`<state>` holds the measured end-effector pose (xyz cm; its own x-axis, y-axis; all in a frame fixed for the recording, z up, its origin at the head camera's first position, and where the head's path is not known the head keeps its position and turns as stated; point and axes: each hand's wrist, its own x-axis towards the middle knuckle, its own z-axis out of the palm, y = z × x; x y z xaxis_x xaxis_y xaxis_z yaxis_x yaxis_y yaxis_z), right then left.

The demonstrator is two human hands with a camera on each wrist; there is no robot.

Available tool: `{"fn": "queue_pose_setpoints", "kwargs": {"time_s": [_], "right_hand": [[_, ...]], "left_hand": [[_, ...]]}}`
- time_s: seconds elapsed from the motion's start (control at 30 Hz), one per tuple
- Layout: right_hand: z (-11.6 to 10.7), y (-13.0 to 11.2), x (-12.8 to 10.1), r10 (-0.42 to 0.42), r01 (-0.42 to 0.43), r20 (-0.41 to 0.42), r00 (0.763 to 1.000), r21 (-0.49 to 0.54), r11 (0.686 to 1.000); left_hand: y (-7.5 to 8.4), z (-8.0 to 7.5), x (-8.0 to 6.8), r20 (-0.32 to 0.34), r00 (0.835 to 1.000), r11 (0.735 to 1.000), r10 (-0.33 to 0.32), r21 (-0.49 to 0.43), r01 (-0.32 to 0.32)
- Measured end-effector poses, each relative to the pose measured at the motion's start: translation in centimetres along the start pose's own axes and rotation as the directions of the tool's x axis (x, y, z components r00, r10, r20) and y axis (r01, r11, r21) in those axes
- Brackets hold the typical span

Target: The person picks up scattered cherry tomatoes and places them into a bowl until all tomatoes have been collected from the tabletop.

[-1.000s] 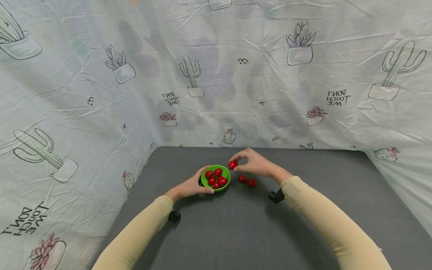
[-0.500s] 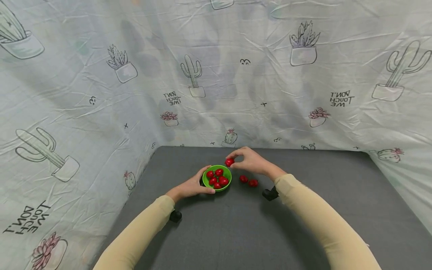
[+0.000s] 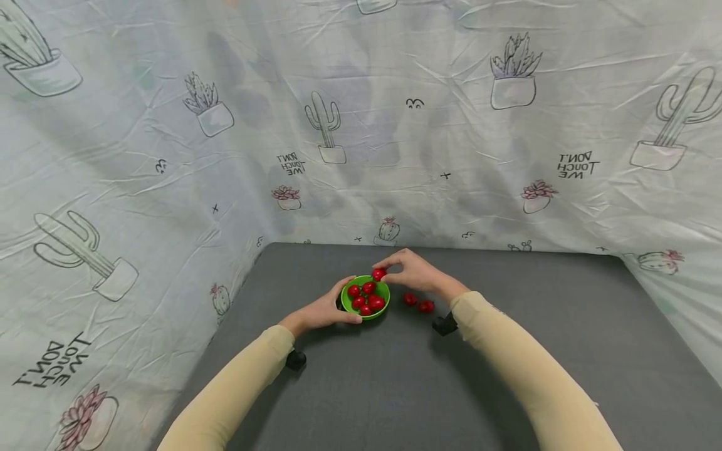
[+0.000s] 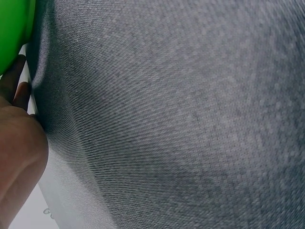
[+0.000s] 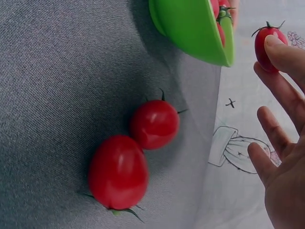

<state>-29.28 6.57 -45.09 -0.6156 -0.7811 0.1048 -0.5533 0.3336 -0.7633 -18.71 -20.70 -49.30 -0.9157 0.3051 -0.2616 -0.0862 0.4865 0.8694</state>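
Between thumb and fingertips my right hand (image 3: 416, 273) pinches a small red cherry tomato (image 5: 268, 46) with a green stalk. The tomato is at the far right rim of a green bowl (image 5: 190, 33), overlapping it in the head view. My left hand (image 3: 323, 309) grips the bowl from its left side, thumb along the near side and fingers round the far side. Inside the bowl lie several cherry tomatoes (image 3: 375, 303). Two more lie on the table right of it, a larger tomato (image 5: 119, 171) and a rounder tomato (image 5: 155, 124), touching each other.
The dark grey cloth-covered table (image 3: 361, 388) spreads around the bowl. Behind it and at the sides hangs a pale curtain (image 3: 383, 125) printed with cacti. A black wrist device (image 3: 444, 324) sits under the right sleeve, another black wrist device (image 3: 296, 359) under the left.
My right hand has moved left with the cherry tomato, from beside the bowl to over its far right rim. The left hand keeps its grip on the bowl.
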Motion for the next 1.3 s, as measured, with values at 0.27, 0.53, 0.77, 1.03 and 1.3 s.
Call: {"fn": "queue_pose_setpoints", "kwargs": {"time_s": [0.27,0.53,0.77,1.03,1.3], "right_hand": [[0.7,0.4,0.5,0.045,-0.044,0.017,0.999,-0.036,0.998],[1.0,0.2,0.5,0.076,-0.075,0.020,0.997,-0.074,0.994],[1.0,0.1,0.6,0.064,-0.063,0.016,0.998,-0.057,0.996],[0.6,0.1,0.3,0.059,-0.059,0.005,0.998,-0.032,0.998],[-0.3,0.3,-0.4,0.061,-0.061,-0.003,0.998,-0.002,0.998]], "left_hand": [[-0.2,0.0,0.0,0.001,1.000,1.000,-0.001,-0.003,0.001],[-0.3,-0.1,0.2,0.013,1.000,1.000,0.021,-0.002,-0.021],[-0.3,-0.2,0.3,0.017,1.000,1.000,0.020,-0.013,-0.020],[-0.4,-0.2,0.4,0.014,0.999,0.999,0.036,0.003,-0.036],[-0.4,-0.2,0.5,0.007,0.999,0.999,0.043,-0.007,-0.043]]}}
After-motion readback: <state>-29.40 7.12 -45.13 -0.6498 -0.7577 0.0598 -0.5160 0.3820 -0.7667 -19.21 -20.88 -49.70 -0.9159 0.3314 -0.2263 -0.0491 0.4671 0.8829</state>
